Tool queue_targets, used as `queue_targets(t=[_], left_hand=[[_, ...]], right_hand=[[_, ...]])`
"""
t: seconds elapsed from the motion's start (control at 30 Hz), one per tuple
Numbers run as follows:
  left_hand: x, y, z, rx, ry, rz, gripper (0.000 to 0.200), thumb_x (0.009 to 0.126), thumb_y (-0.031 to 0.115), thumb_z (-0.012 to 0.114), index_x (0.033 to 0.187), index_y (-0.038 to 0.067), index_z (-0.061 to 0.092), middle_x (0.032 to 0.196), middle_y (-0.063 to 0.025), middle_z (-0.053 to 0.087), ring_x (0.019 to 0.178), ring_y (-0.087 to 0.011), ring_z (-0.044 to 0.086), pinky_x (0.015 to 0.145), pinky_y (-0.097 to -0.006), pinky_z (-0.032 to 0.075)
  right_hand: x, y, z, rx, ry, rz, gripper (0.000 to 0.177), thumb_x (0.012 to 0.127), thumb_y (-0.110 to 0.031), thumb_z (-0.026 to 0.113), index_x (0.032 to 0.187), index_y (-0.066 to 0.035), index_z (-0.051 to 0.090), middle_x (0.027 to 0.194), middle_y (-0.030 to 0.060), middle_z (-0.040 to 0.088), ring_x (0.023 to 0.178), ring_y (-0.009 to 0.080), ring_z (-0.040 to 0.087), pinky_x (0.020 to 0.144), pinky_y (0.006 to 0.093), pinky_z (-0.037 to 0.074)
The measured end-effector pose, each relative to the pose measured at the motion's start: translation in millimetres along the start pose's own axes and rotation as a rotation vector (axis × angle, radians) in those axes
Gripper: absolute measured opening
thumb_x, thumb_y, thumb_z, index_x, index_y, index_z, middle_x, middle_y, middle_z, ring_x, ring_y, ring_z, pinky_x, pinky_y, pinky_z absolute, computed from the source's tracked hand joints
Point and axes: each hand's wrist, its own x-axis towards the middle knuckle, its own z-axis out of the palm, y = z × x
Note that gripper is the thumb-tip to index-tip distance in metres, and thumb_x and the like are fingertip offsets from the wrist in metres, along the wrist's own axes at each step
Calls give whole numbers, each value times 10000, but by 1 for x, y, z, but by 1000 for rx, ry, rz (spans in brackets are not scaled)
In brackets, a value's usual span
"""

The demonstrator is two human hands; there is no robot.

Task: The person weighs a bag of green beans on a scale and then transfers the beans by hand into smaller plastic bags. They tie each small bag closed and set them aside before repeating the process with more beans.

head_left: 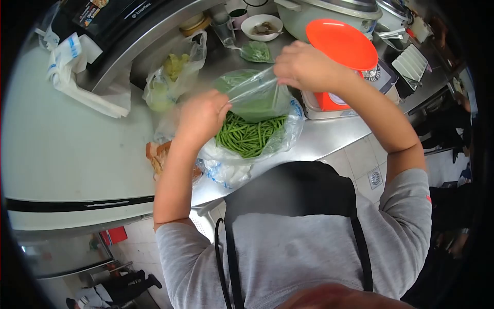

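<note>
Between both hands a clear plastic bag (260, 100) is stretched, with green showing through it. My left hand (202, 117) is closed on the bag's left edge, slightly blurred. At the upper right edge, my right hand (302, 67) pinches the same plastic. Directly below and partly covered by it, cut green beans (248, 136) lie in a heap inside an open, crumpled plastic bag (293, 123) on the steel counter. A small bag of green contents (256, 51) lies just beyond the stretched plastic.
An orange-red plate (342, 44) sits on a scale (329, 102) at right. A white bowl (261, 27) and a large pot (329, 18) stand behind. At left are a bag with yellow-green contents (175, 67) and bread (158, 157). Another person (118, 291) is at lower left.
</note>
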Motion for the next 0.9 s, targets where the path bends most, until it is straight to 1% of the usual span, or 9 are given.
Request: queue_targets(t=[0.1,0.27,0.37,0.43,0.47,0.53,0.6,0.73,0.9], left_hand=[[-6,-8,13,-138,77,-54,85,737,144,550,746,60,549,735,-85,537,678,-285,530,574,-360,419],[-1,0,37,-564,250,-33,66,724,37,517,771,26,562,752,-103,552,685,-250,550,624,-309,435],[2,14,56,-724,291,26,233,700,-6,489,925,-1,547,941,-122,524,879,-227,513,779,-307,406],[-1,24,75,-607,540,-72,392,678,13,501,1066,-6,454,1067,-159,436,980,-268,446,856,-337,354],[-5,25,86,-546,663,-117,481,667,23,507,1137,-8,408,1130,-178,393,1031,-288,413,895,-351,329],[-16,33,103,-469,519,-224,706,616,124,588,1222,-34,261,1189,-219,307,1109,-341,324,963,-402,229],[-16,39,123,-274,460,-241,743,597,207,637,1207,-29,284,1236,-245,275,1136,-411,271,954,-456,203],[0,33,133,-629,312,-280,522,659,212,610,1087,-9,409,1117,-195,423,1087,-359,344,916,-426,270],[4,27,161,-1130,346,-344,326,688,159,574,965,9,492,920,-135,536,967,-285,453,858,-394,336]], right_hand=[[-7,-4,14,229,98,56,293,695,-239,629,919,-76,535,946,51,535,911,233,505,765,366,394],[-4,-44,83,670,371,401,841,588,-245,716,1269,-125,237,1028,145,511,994,291,492,830,362,398],[18,-59,103,940,283,507,546,627,-170,670,1105,-79,422,910,127,556,858,278,545,730,335,429],[28,-52,109,1027,165,487,325,647,-137,638,935,-53,515,814,114,575,749,266,561,659,317,433],[33,-52,110,1086,251,536,261,653,-130,628,868,-45,507,777,111,570,710,255,551,637,312,427],[39,-57,109,1203,429,639,159,666,-115,606,734,-28,492,704,105,561,632,233,532,593,303,415],[44,-76,96,1128,444,567,160,661,-104,598,739,-38,475,683,125,541,602,241,512,583,315,417],[42,-101,92,911,297,423,199,669,-139,615,768,-59,462,657,114,527,588,255,516,576,339,422],[15,-77,91,1167,407,459,415,651,-164,664,988,-41,455,915,91,491,863,179,482,749,309,398]])
